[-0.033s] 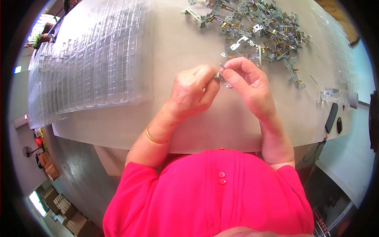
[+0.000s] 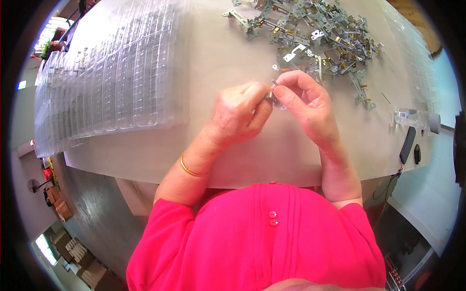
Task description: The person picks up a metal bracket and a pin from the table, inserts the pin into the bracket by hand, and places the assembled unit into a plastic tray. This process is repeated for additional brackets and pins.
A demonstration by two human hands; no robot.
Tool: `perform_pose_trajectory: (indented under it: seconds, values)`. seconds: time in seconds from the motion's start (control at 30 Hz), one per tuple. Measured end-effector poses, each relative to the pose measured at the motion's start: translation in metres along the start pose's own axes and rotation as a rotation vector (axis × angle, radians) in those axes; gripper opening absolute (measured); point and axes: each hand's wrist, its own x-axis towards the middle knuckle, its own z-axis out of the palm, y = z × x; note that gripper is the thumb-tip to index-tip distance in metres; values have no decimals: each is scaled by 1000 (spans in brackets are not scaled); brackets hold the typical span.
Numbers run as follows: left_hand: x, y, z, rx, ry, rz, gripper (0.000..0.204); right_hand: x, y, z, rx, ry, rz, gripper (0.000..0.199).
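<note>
Both my hands meet over the middle of the table, just in front of a heap of metal fittings (image 2: 335, 36). My left hand (image 2: 239, 109) is closed round a small metal bracket (image 2: 275, 100), most of which the fingers hide. Thumb and forefinger of my right hand (image 2: 308, 104) pinch the same piece from the other side, with a thin pin-like tip (image 2: 274, 83) showing above them. The right hand's other fingers curl loosely. Whether the pin and the bracket are one piece, I cannot tell. A gold bangle (image 2: 189, 166) circles my left wrist.
Stacked clear plastic trays (image 2: 109, 82) cover the table's left side, and more clear plastic trays (image 2: 412, 58) stand at the far right. To the right lie a clear bottle (image 2: 415, 119) with a grey cap, a black flat bar-shaped object (image 2: 407, 144) and a thin rod (image 2: 386, 98).
My left hand has shifted very slightly to the right, and the bracket has turned a little between the fingers. My right hand stays nearly still.
</note>
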Motion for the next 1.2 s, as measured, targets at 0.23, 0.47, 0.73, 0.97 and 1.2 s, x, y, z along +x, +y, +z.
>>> perform_pose_trajectory:
  seconds: [0.23, 0.47, 0.73, 0.97, 1.2]
  values:
    - [2, 0, 2, 73, 156, 1, 7, 8, 6, 6, 72, 100, -283, 10]
    - [2, -4, 6, 190, 259, -19, 9, 4, 6, 11, 18, 57, -174, 8]
    - [8, 6, -1, 176, 193, 44, 17, 7, 10, 7, -242, 135, -287, 8]
    - [10, 6, -14, -211, 70, -136, 17, 10, 8, -5, -193, 170, -341, 11]
    - [9, 3, -24, -521, -165, -404, 37, 13, 4, -11, -121, 163, -384, 11]
